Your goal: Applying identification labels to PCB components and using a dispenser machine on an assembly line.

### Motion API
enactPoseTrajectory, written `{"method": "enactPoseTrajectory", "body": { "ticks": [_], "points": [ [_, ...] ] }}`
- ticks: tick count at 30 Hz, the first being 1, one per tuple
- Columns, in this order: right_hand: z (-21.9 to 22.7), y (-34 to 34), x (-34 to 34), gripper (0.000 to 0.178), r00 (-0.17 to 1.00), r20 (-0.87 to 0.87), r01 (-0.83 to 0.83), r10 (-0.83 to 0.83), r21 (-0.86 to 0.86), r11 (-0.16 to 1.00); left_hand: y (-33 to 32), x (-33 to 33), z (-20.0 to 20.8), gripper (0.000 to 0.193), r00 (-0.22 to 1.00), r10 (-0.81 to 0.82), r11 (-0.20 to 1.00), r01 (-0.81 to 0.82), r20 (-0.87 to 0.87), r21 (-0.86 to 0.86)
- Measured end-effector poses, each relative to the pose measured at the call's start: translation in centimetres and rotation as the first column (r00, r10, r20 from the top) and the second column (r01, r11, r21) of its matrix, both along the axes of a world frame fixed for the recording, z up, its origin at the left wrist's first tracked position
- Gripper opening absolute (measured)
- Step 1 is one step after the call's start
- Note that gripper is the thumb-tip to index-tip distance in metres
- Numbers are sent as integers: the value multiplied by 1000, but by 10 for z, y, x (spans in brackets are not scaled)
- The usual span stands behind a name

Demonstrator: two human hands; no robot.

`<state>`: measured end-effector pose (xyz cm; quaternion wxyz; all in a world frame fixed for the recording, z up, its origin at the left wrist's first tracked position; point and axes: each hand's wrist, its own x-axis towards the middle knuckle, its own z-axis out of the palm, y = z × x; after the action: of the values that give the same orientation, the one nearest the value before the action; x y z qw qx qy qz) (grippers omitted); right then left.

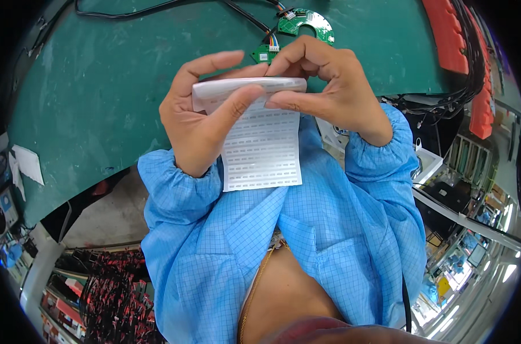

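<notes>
Head view showed me both hands raised above the green surface (100, 103), holding a white label sheet (263, 152) between them. My left hand (200, 123) gripped the sheet's curled top edge, with the thumb pressed across its front and the other fingers (214, 60) behind it. My right hand (335, 86) pinched the same top edge from the other side, thumb and forefinger pressed together on it and the remaining fingers curled in. The sheet hung down from the hands in front of my blue sleeves (180, 183), its rows of small labels facing me. Just beyond the hands, a small green board (264, 54) and a ring-shaped green board (306, 23) lay on the surface, joined to black cable (157, 8).
</notes>
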<state>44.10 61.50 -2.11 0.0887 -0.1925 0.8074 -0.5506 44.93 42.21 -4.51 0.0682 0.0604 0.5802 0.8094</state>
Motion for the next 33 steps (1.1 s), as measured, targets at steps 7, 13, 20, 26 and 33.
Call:
{"method": "enactPoseTrajectory", "body": {
  "ticks": [7, 13, 20, 26, 33],
  "points": [
    [-11, 11, -4, 23, 978, -206, 26, -28, -12, 1000, -3, -2, -6, 26, 1000, 18, 998, -19, -14, -57],
    [-7, 9, -2, 16, 983, -176, 60, -61, -8, 998, -1, 0, -7, 22, 993, 99, 982, -107, -60, -155],
    [-6, 6, -1, 14, 977, -188, 95, -100, -32, 995, -2, 1, -6, 20, 990, 130, 970, -140, -59, -200],
    [-7, 7, -1, 12, 968, -232, 95, -91, 4, 995, 0, 0, -6, 19, 989, 139, 972, -145, -45, -184],
    [-5, 24, -13, 9, 977, -154, 128, -146, -120, 984, -2, 1, -8, 19, 989, 135, 972, -143, -56, -185]
  ]
}}
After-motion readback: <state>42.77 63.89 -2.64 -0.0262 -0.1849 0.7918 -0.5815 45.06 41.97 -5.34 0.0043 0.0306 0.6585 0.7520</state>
